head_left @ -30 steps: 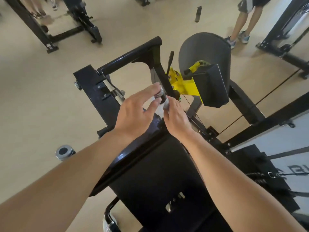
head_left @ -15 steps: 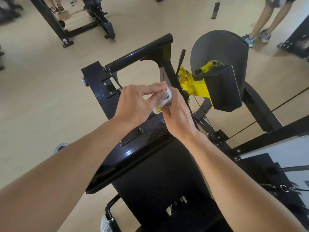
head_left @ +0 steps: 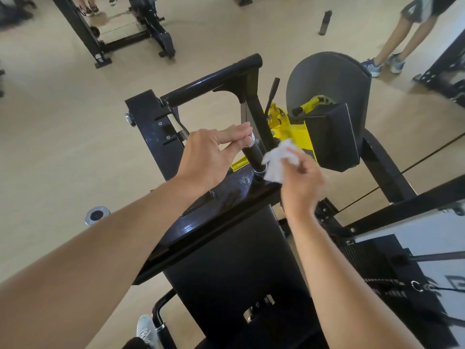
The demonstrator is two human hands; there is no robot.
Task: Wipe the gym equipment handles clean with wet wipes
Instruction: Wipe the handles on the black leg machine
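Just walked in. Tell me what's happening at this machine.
A person is cleaning a gym machine. The left hand touches the top of a short black handle with its fingertips. The right hand pinches a crumpled white wipe just beside the handle's base. Whether the wipe touches the handle is unclear.

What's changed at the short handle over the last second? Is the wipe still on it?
No. The right hand has pulled the wet wipe off the short black handle and drawn back to its right side, so the grip now shows bare. The left hand has stayed put, fingers still resting at the handle's metal-capped top. The machine frame looks unchanged.
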